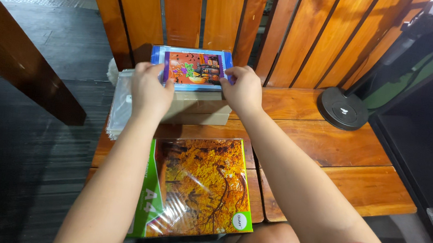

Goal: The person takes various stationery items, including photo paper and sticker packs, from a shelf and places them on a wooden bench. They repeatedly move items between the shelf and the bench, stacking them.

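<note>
Holding a flat picture pack (194, 68) in clear sleeving, both hands pinch its side edges: left hand (150, 89), right hand (242, 91). It sits atop a cardboard box (197, 110) on the wooden worktop (326, 144). Looks light, slick, slightly bendy; edges give best grip. A wrapped paper ream (196, 186) lies nearer.

Box (197, 111) mostly under hands (150, 89) and packet (192, 68)

left hand (150, 90) grip closed | right hand (242, 90) grip closed | arms outstretched
</note>
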